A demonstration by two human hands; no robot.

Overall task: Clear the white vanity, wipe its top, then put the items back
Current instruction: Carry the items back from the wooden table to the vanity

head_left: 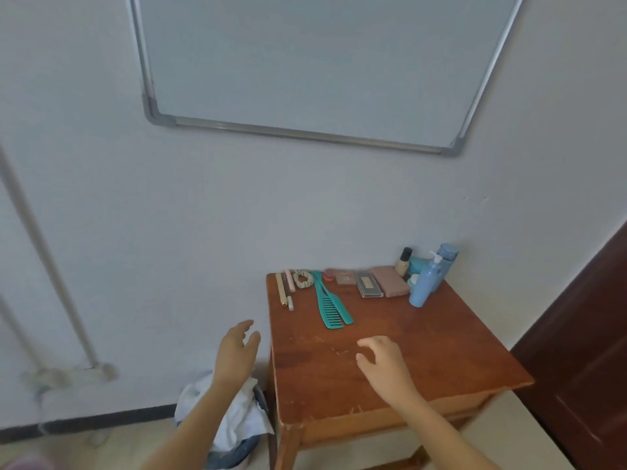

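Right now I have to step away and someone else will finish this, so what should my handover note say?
Left hand: open, empty, beside the brown wooden table. Right hand: open, empty, above the bare front of the top.
Along the back: teal wide-tooth combs, beige scrunchie, slim pens, flat compact cases, blue pump bottle and small bottles behind it.
Done: cannot tell. Left: lift everything off, wipe, put it back.

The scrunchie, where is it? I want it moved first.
In the head view, the scrunchie lies at the table's back left, between the pink stick and the teal combs.
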